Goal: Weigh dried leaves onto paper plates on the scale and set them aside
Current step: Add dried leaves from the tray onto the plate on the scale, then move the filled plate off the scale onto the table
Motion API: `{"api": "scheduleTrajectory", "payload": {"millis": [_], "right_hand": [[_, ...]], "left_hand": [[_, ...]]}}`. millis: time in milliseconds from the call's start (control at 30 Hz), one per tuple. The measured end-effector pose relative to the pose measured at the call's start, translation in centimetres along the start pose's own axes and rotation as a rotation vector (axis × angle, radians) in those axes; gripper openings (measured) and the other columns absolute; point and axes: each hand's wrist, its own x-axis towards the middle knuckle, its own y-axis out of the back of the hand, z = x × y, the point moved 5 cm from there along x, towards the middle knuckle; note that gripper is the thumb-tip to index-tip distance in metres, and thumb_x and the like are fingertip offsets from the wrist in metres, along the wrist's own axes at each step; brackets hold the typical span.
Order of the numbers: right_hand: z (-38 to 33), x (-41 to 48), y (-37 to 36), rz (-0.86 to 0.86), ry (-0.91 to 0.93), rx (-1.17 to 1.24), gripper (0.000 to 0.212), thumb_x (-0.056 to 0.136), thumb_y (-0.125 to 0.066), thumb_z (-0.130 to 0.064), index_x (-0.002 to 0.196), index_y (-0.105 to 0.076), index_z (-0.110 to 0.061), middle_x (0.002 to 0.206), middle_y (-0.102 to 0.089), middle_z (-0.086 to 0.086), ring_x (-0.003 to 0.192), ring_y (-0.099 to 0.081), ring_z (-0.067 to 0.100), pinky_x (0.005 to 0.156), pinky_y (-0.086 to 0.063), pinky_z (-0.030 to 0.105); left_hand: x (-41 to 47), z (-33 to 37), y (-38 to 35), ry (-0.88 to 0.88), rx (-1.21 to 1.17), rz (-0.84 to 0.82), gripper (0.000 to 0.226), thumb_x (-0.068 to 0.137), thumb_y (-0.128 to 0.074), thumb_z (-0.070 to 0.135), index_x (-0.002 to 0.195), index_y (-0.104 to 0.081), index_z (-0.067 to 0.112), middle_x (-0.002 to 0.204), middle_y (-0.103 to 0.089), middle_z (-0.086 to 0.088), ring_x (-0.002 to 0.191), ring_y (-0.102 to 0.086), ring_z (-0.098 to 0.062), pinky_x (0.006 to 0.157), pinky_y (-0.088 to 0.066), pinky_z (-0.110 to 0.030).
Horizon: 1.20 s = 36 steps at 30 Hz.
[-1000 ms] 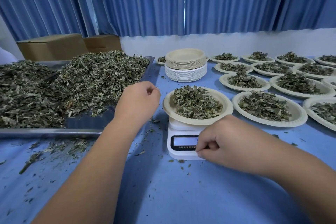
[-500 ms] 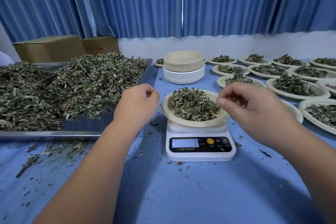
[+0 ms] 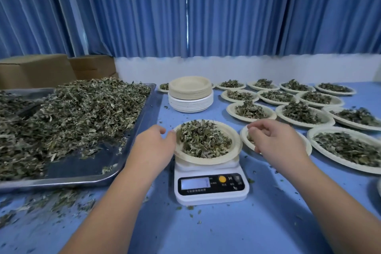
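The plate [image 3: 206, 161] of leaves [image 3: 204, 140] sits on the scale [image 3: 210, 190], just right of the left hand [image 3: 153, 146], whose loosely spread fingers touch its rim. The right hand [image 3: 274, 140] curls its fingers above the next plate [image 3: 244, 137], perhaps pinching leaves.

Blue pleated curtains [image 3: 226, 10] above white wall strip [image 3: 247, 68]; cardboard boxes [image 3: 35, 70] left; blue table [image 3: 206, 233].
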Motion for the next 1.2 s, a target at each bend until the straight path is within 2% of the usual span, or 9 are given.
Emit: {"api": "scheduleTrajectory", "payload": {"millis": [67, 200, 267, 467, 600, 667, 800, 933, 1200], "right_hand": [[0.5, -0.1, -0.4, -0.007, -0.050, 0.021, 0.017, 0.094, -0.054, -0.024, 0.084, -0.067, -0.024, 0.050, -0.062, -0.011, 0.038, -0.051, 0.000, 0.040, -0.035, 0.017], [1.3, -0.8, -1.9, -0.070, -0.178, 0.158, 0.032, 0.098, -0.052, -0.025, 0.077, -0.067, -0.005, 0.049, -0.062, 0.001, 0.034, -0.046, 0.010, 0.037, -0.035, 0.021], [1.2, -1.1, -2.3, -0.086, -0.235, 0.229, 0.035, 0.099, -0.051, -0.023, 0.071, -0.065, -0.006, 0.044, -0.058, 0.002, 0.032, -0.044, 0.011, 0.034, -0.033, 0.020], [0.7, -1.9, -0.3, -0.047, -0.359, 0.470, 0.015, 0.096, -0.052, -0.010, 0.094, -0.063, -0.020, 0.045, -0.055, -0.003, 0.037, -0.046, 0.013, 0.036, -0.032, 0.023], [0.4, -2.8, 3.9, -0.033, -0.389, 0.499, 0.013, 0.096, -0.051, -0.010, 0.097, -0.064, -0.014, 0.047, -0.055, -0.001, 0.039, -0.045, 0.015, 0.039, -0.032, 0.025], [0.7, -3.2, 6.0, -0.046, -0.400, 0.505, 0.012, 0.096, -0.052, -0.011, 0.101, -0.063, -0.011, 0.049, -0.056, 0.000, 0.040, -0.046, 0.016, 0.039, -0.032, 0.024], [2.0, -4.2, 10.2, -0.038, -0.465, 0.521, 0.014, 0.094, -0.056, -0.010, 0.107, -0.059, -0.006, 0.050, -0.055, 0.002, 0.040, -0.049, 0.017, 0.040, -0.034, 0.024], [3.8, -4.1, 14.3, -0.003, -0.523, 0.577, 0.021, 0.092, -0.057, -0.004, 0.113, -0.057, -0.003, 0.065, -0.052, 0.016, 0.042, -0.051, 0.018, 0.041, -0.036, 0.024], [9.8, 0.3, 21.1, -0.022, -0.635, 0.739, 0.007, 0.092, -0.057, -0.001, 0.096, -0.052, 0.002, 0.057, -0.045, 0.006, 0.044, -0.053, 0.017, 0.040, -0.042, 0.023]], "left_hand": [[0.0, -0.2, -0.2, 0.051, -0.008, -0.049, 0.039, 0.094, -0.048, 0.045, 0.123, -0.057, 0.021, 0.115, -0.062, -0.005, 0.072, -0.056, -0.009, 0.054, -0.035, -0.025], [-0.1, -0.2, -0.5, 0.057, -0.156, -0.114, 0.021, 0.091, -0.050, 0.029, 0.077, -0.060, 0.017, 0.072, -0.060, -0.004, 0.060, -0.050, -0.022, 0.056, -0.036, -0.029], [-0.1, -0.3, -0.8, 0.076, -0.223, -0.138, 0.023, 0.090, -0.050, 0.021, 0.068, -0.057, 0.016, 0.066, -0.057, -0.003, 0.055, -0.045, -0.021, 0.055, -0.035, -0.029], [-1.4, 1.7, -1.1, 0.098, -0.629, -0.228, 0.023, 0.093, -0.056, 0.012, 0.083, -0.071, 0.026, 0.055, -0.060, 0.004, 0.042, -0.043, -0.013, 0.040, -0.031, -0.022], [-3.7, 4.0, -2.1, 0.082, -0.813, -0.318, 0.017, 0.095, -0.056, 0.012, 0.102, -0.071, 0.018, 0.068, -0.062, -0.002, 0.047, -0.043, -0.015, 0.040, -0.031, -0.023], [-4.8, 5.3, -3.2, 0.103, -0.887, -0.347, 0.017, 0.095, -0.056, 0.010, 0.101, -0.071, 0.015, 0.069, -0.062, -0.005, 0.044, -0.043, -0.014, 0.040, -0.030, -0.023], [-7.0, 8.7, -5.5, 0.094, -0.958, -0.421, 0.017, 0.095, -0.056, 0.011, 0.099, -0.072, 0.016, 0.064, -0.063, -0.003, 0.043, -0.043, -0.013, 0.041, -0.029, -0.022], [-7.8, 12.4, -8.1, 0.073, -0.946, -0.484, 0.019, 0.093, -0.058, 0.010, 0.104, -0.069, 0.021, 0.064, -0.064, -0.002, 0.043, -0.046, -0.013, 0.038, -0.033, -0.022], [-5.5, 22.4, -15.1, 0.040, -0.934, -0.583, 0.033, 0.092, -0.055, 0.010, 0.121, -0.062, 0.024, 0.069, -0.068, -0.002, 0.045, -0.050, -0.013, 0.037, -0.033, -0.021]]}}
